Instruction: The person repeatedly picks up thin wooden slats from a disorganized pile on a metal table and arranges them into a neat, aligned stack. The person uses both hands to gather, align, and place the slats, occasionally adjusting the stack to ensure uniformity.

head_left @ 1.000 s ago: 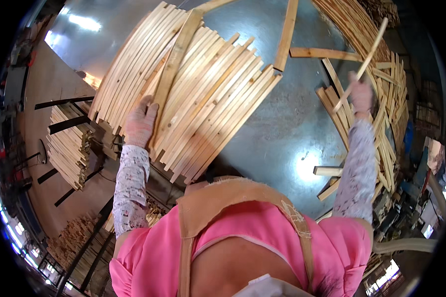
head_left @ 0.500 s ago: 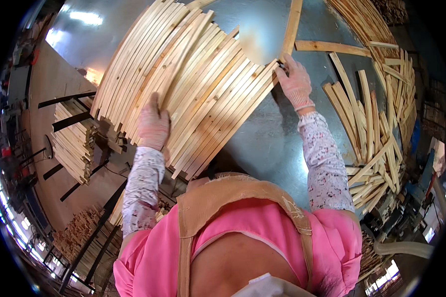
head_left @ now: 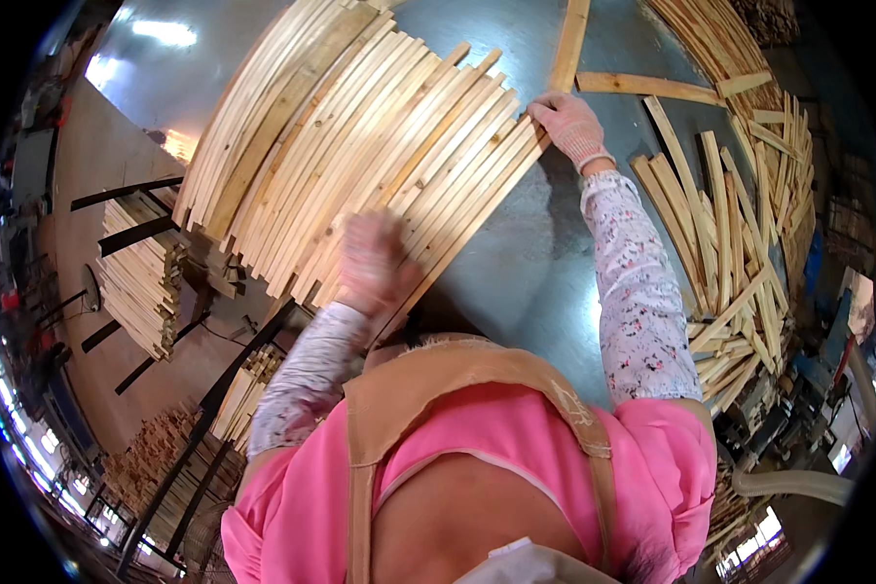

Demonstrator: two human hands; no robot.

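Observation:
A broad row of pale wooden strips (head_left: pixel 360 146) lies side by side on the grey metal table (head_left: pixel 516 263), slanting from lower left to upper right with uneven ends. My right hand (head_left: pixel 566 125), in a thin pinkish glove, has its fingers curled over the far end of the outermost strips on the right. Over the near part of the row is my left hand (head_left: pixel 375 258), gloved alike; motion smears its fingers, and whether they press on the wood is unclear. A wider, browner strip (head_left: pixel 287 112) lies among those at the left.
Loose strips (head_left: pixel 715 224) lie in a jumbled heap on the right, beside a long stack (head_left: pixel 715 39). Two single strips, one upright (head_left: pixel 569 44) and one crosswise (head_left: pixel 647 86), lie beyond my right hand. Black rack bars (head_left: pixel 141 237) and stacked wood (head_left: pixel 141 282) stand at left.
My left hand has moved right across the strips. The strips have shifted, and one that stood out above the others now lies level among them. My right hand has come slightly left.

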